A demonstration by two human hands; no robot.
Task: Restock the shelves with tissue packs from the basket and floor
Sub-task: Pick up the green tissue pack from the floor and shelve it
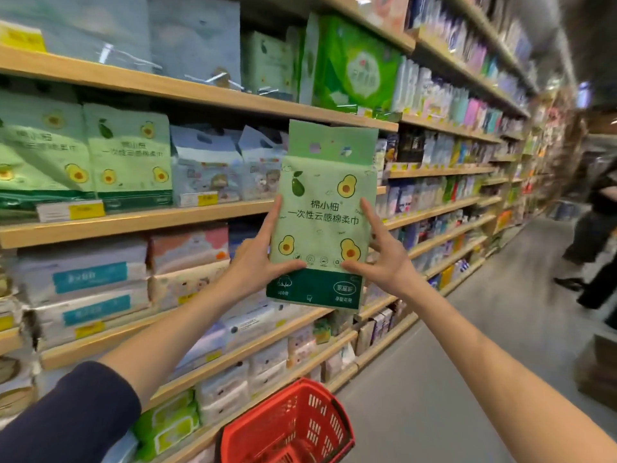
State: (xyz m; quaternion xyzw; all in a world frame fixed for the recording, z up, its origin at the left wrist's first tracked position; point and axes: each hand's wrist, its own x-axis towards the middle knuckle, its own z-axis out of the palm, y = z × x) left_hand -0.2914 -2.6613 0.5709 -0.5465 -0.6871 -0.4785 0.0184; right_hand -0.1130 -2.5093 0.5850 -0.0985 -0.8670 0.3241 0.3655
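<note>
A light green tissue pack [322, 215] with avocado prints and a dark green band at its foot is held upright in front of the shelves. My left hand [258, 259] grips its left side and my right hand [384, 255] grips its right side, thumbs across the front. Two matching avocado packs [128, 155] stand on the wooden shelf [140, 220] to the left, at about the same height. A red plastic basket [290, 426] stands on the floor below my arms; what lies inside it is not visible.
Wooden shelves of tissue and wipe packs run along the left, from floor to overhead. The grey aisle floor [467, 362] stretches to the right. A person in dark clothes [597, 228] stands at the far right. A cardboard box [597, 372] sits at the right edge.
</note>
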